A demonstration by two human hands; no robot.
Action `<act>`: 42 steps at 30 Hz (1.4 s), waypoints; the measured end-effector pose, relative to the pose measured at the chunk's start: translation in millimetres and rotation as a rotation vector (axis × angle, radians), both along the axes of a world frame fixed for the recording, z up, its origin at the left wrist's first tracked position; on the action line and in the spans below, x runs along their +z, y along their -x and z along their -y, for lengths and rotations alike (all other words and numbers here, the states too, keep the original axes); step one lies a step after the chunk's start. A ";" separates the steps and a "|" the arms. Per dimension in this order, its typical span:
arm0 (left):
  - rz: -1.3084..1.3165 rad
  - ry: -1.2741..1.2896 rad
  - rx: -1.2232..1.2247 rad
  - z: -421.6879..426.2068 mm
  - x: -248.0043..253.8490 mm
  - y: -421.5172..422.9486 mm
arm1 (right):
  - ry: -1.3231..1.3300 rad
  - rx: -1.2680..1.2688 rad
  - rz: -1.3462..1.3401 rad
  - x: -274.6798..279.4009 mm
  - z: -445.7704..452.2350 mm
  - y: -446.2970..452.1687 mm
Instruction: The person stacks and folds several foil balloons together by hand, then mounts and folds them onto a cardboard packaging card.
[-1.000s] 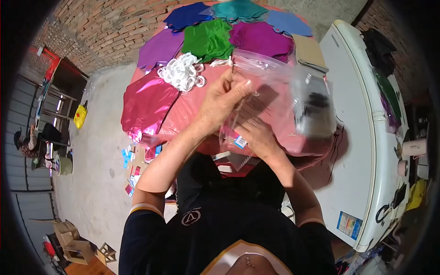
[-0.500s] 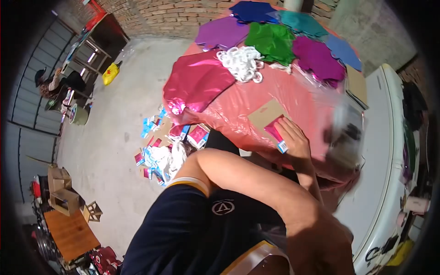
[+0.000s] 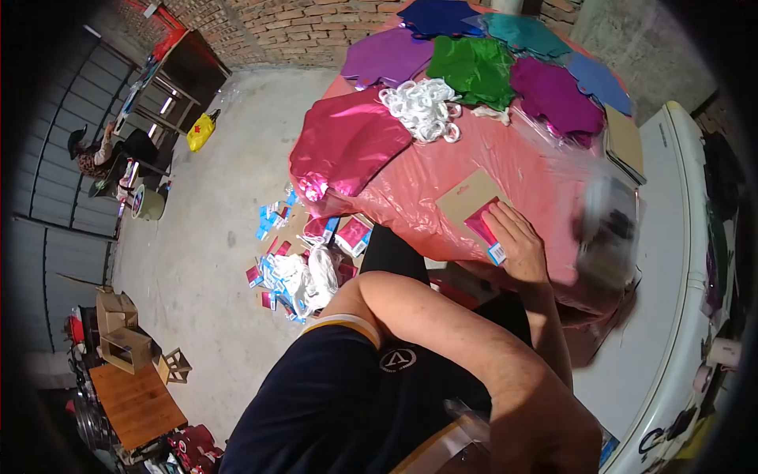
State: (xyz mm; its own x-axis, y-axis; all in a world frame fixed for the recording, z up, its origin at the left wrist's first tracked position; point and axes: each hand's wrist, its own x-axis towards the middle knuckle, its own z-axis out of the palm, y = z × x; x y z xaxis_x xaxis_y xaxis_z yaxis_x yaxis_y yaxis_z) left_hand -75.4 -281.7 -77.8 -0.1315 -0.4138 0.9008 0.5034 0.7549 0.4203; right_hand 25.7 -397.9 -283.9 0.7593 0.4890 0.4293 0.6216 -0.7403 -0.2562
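Observation:
My right hand [image 3: 519, 241] lies flat with its fingers stretched out, pressing on a folded pink foil piece [image 3: 478, 224]. Beneath that is a brown cardboard card [image 3: 466, 193] with a hang hole; a blue and white barcode label [image 3: 496, 253] shows at the foil's lower end. My bent left arm crosses in front of my body, and its hand is outside the picture. Left of the card, a stack of large pink foil sheets [image 3: 347, 138] sits on the table. A heap of white ribbon coils [image 3: 422, 109] rests against these sheets.
Pink plastic covers the table [image 3: 442, 170]. Flat foil shapes in several colours, including a green one [image 3: 474, 71], line its far side. Carded packets [image 3: 276, 272] and white ribbon [image 3: 320, 272] are piled at lower left. A white appliance [image 3: 663, 237] borders the right. Another person [image 3: 95, 150] sits far left.
The view has shifted slightly, so most things appear a little further right. My right hand stays flat on the pink foil and card.

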 end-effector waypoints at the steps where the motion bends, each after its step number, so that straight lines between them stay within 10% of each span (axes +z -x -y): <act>1: -0.001 -0.018 0.015 -2.4 -3.1 -4.1 | 0.009 -0.001 0.002 0.7 -0.2 -0.4; 6: 0.214 -0.272 0.617 -43.3 -46.9 -75.0 | -0.070 -0.004 0.093 14.6 -8.0 3.2; 9: -0.088 -0.969 0.822 -93.3 -52.0 -119.9 | -0.167 -0.019 0.007 -2.2 -1.5 8.2; 13: -0.153 -1.153 1.240 -145.7 -110.3 -174.6 | 0.022 -0.032 0.049 4.9 -1.6 4.9; 24: -0.613 -1.339 1.300 -168.0 -164.9 -194.2 | -0.185 -0.243 0.032 16.4 11.4 20.3; 32: -0.336 -1.377 0.848 -149.1 -174.3 -211.8 | -0.825 -0.532 -0.218 25.5 50.7 68.4; 38: 0.439 -1.382 0.734 -100.8 -158.4 -253.3 | -0.980 -0.692 -0.325 57.1 52.4 89.4; 42: 0.765 -1.408 0.683 -68.5 -159.1 -278.7 | -0.497 -0.291 0.041 48.2 61.2 90.3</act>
State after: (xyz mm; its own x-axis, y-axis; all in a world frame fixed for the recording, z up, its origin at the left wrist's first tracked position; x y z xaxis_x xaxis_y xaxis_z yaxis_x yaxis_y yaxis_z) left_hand 203.3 -213.2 -236.8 0.1980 -0.9181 -0.3433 -0.3322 -0.3924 0.8577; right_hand -64.7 -459.1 -235.7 0.8102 -0.0054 0.5862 0.4272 -0.6792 -0.5968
